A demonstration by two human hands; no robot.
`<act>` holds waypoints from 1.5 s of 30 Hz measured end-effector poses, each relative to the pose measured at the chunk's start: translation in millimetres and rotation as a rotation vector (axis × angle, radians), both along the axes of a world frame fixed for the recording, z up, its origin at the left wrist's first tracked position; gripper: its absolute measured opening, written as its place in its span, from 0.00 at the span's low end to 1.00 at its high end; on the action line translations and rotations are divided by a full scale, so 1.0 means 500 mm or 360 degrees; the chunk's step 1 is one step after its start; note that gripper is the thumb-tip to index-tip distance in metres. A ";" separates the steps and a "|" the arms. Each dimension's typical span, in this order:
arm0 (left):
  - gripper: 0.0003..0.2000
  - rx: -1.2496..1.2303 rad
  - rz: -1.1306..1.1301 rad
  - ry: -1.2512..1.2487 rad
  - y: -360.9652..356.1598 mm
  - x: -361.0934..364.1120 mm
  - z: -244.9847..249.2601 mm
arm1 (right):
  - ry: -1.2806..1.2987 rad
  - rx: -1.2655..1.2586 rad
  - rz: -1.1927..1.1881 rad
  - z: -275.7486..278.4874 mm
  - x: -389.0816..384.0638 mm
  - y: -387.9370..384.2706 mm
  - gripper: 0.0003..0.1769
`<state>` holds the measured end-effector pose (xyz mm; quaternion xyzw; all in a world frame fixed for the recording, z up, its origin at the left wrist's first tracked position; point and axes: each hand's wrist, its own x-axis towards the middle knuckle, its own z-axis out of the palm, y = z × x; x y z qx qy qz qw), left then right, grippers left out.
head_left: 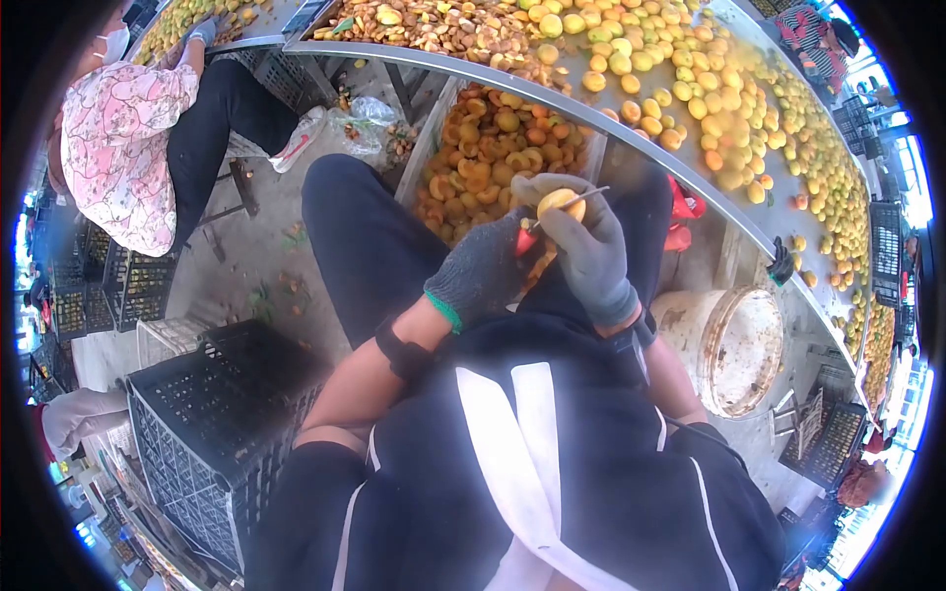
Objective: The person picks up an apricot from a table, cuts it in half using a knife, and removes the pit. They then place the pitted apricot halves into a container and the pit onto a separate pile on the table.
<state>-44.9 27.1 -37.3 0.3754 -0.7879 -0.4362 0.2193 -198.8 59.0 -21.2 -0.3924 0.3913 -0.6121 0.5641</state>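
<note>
My left hand (pixel 478 266), in a dark knitted glove with a green cuff, is closed round the red handle of a small knife (pixel 525 237). The knife's thin blade crosses the face of a yellow apricot (pixel 560 205). My right hand (pixel 596 258), in a grey glove, pinches that apricot between thumb and fingers. Both hands are close together above my lap. Just beyond them, between my knees, stands a crate (pixel 595 158) full of orange apricot halves (pixel 493 148).
A metal-edged table (pixel 680 182) curves across the front, bearing whole apricots (pixel 729 118) and a heap of cut pieces (pixel 424 30). A stained white bucket (pixel 734 350) stands at right, a black crate (pixel 222 404) at left. Another person (pixel 128 148) sits at upper left.
</note>
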 end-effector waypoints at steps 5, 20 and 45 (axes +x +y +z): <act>0.13 0.0100 -0.0067 0.0067 0.003 0.003 -0.014 | -0.0296 -0.0132 0.0176 -0.019 -0.001 0.013 0.22; 0.10 0.0832 -0.0091 0.0576 -0.065 0.066 -0.001 | -0.0696 0.0979 0.0161 -0.111 -0.063 -0.051 0.14; 0.06 0.1137 0.0245 0.1817 -0.094 -0.007 0.019 | -0.0485 0.0896 0.0539 -0.054 0.047 0.012 0.22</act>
